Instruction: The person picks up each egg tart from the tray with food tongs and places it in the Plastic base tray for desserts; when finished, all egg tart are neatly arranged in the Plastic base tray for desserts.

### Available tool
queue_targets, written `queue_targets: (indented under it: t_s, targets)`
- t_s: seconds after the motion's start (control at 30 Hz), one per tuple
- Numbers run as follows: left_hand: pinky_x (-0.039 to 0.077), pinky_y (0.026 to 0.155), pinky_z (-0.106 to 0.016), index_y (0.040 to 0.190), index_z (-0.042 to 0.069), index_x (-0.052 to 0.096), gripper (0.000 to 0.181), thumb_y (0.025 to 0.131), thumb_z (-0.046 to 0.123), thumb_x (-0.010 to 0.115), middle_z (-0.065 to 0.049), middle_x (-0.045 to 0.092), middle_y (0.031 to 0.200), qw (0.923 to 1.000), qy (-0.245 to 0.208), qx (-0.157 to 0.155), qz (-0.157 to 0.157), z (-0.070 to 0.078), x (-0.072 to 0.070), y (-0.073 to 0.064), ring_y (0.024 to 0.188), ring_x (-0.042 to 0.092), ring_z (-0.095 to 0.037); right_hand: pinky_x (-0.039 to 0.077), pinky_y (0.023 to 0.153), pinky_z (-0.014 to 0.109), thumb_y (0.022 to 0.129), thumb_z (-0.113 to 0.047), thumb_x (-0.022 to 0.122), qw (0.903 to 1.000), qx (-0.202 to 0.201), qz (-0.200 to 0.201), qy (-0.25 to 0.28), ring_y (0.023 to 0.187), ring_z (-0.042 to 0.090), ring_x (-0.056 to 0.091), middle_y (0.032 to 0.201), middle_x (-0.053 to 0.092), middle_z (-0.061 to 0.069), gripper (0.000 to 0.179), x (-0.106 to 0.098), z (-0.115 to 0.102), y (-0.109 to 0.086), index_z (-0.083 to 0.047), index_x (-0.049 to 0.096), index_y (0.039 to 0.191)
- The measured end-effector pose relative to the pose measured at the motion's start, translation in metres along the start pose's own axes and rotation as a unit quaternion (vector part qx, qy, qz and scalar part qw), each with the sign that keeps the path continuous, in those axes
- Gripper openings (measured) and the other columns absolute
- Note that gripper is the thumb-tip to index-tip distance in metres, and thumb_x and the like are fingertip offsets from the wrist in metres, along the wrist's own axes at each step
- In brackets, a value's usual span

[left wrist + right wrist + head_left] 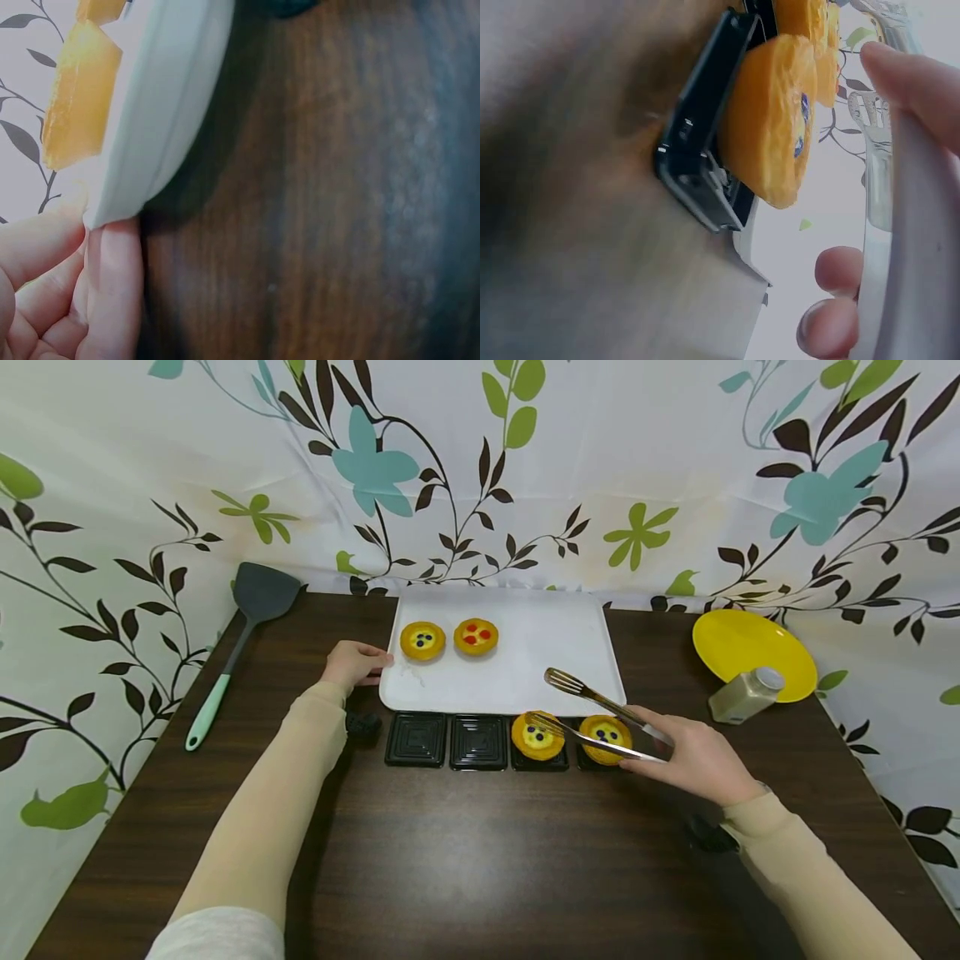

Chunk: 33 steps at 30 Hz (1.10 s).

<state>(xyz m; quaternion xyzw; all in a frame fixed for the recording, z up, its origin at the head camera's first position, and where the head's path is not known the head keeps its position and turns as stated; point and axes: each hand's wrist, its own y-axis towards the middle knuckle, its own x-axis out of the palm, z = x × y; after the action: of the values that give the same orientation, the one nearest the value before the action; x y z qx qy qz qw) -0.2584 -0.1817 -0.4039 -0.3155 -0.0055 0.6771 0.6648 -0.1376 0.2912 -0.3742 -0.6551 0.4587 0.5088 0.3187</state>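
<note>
My left hand (351, 664) pinches the left rim of a white tray (540, 643); the left wrist view shows thumb and fingers on the tray edge (161, 112). Two egg tarts lie at the tray's left: one with dark berries (422, 649), one with red pieces (476, 637). My right hand (701, 758) holds metal tongs (594, 696), their two arms spread apart. The tongs' lower arm passes above two berry-topped tarts, a left one (536, 743) and a right one (606, 728), each in a black plastic holder. The right wrist view shows the nearer tart (761, 112) tilted in its holder (697, 127).
Two black holders, a left one (416, 740) and a right one (478, 742), hold nothing. A yellow plate (738, 639) and a shaker bottle (744, 695) stand at the right. A spatula (240, 647) lies left. Patterned cloth (450, 460) hangs behind the table (465, 860).
</note>
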Motion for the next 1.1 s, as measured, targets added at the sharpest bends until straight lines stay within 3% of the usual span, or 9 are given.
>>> queue_targets:
  t_s: [0.17,0.23,0.33,0.47,0.63,1.1]
  targets:
    - [0.056,0.083,-0.026,0.125,-0.002,0.058,0.04,0.093,0.021,0.062,-0.019,0.055,0.125,1.0,-0.001,-0.004,0.003,-0.001,-0.001,0.0,0.107,0.06,-0.026,0.037,0.05,0.025,0.075,-0.059,0.071,0.9999,-0.003,-0.003,0.011,0.065,0.013,0.048,0.08,0.062,0.001,0.081,0.0,-0.003,0.022,-0.014,0.049,0.139]
    - [0.056,0.081,-0.026,0.124,-0.003,0.059,0.04,0.092,0.021,0.063,-0.019,0.055,0.124,1.0,-0.002,-0.001,0.003,-0.002,-0.001,-0.001,0.101,0.062,-0.024,0.039,0.051,0.025,0.075,-0.057,0.072,0.9999,-0.007,0.002,0.015,0.066,0.013,0.051,0.089,0.066,0.005,0.081,0.0,-0.004,0.03,-0.013,0.049,0.139]
    - [0.057,0.077,-0.025,0.122,-0.004,0.06,0.04,0.091,0.02,0.065,-0.019,0.056,0.121,0.9999,-0.003,0.007,0.007,-0.002,-0.001,-0.001,0.093,0.064,-0.021,0.037,0.047,0.025,0.074,-0.056,0.074,0.9999,-0.006,0.002,0.015,0.061,0.013,0.049,0.081,0.064,0.005,0.081,0.002,-0.007,0.044,-0.013,0.05,0.138]
    - [0.057,0.078,-0.025,0.122,-0.004,0.06,0.039,0.092,0.02,0.064,-0.02,0.057,0.121,0.9999,-0.005,0.009,0.007,0.0,0.0,-0.003,0.099,0.063,-0.023,0.03,0.044,0.025,0.073,-0.057,0.074,0.9998,0.002,-0.009,0.016,0.055,0.014,0.042,0.064,0.05,0.001,0.081,0.002,-0.011,0.064,-0.014,0.05,0.138]
    - [0.056,0.081,-0.026,0.124,-0.003,0.059,0.038,0.093,0.02,0.062,-0.02,0.056,0.124,1.0,0.001,0.003,0.004,-0.002,0.001,0.001,0.11,0.059,-0.028,0.033,0.046,0.027,0.074,-0.063,0.07,0.9994,0.012,-0.027,0.016,0.059,0.016,0.045,0.065,0.053,0.001,0.085,0.003,-0.016,0.088,-0.014,0.048,0.14]
    - [0.057,0.079,-0.025,0.123,-0.002,0.06,0.038,0.093,0.02,0.062,-0.019,0.056,0.122,1.0,0.002,0.003,0.004,-0.004,-0.001,0.005,0.104,0.06,-0.026,0.036,0.045,0.03,0.076,-0.057,0.07,0.9977,0.015,-0.063,-0.021,0.055,0.02,0.044,0.054,0.046,0.003,0.083,0.008,-0.031,0.139,-0.013,0.045,0.142]
